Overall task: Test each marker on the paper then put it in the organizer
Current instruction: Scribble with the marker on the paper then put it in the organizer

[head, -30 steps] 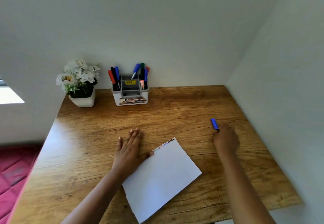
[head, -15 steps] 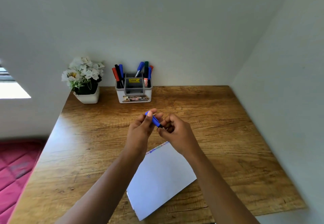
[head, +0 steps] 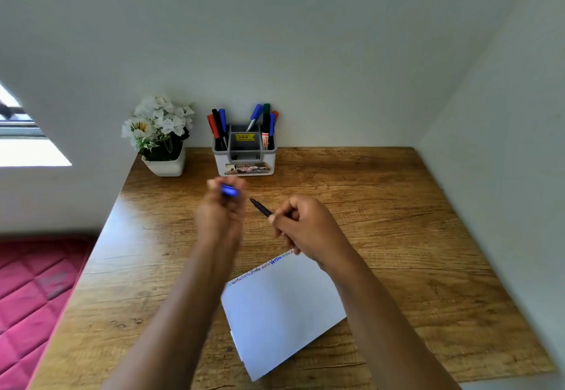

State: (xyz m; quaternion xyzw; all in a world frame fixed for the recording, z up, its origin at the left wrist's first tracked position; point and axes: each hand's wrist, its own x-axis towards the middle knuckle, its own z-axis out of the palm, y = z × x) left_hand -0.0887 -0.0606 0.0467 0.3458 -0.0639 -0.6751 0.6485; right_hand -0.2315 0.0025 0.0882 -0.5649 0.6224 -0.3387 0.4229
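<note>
Marker uncapped, dark tip up-left, pinched in right hand over wooden desk, I see blurred left hand gripping blue cap, paper flat below, organizer by back wall.

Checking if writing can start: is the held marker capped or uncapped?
Uncapped. The left hand holds the blue cap, the right hand the marker with its tip bare.

My left hand pinched the blue cap, blurred, while my right hand gripped the uncapped marker, its dark tip aimed toward the cap, both above the wooden desk.
</note>
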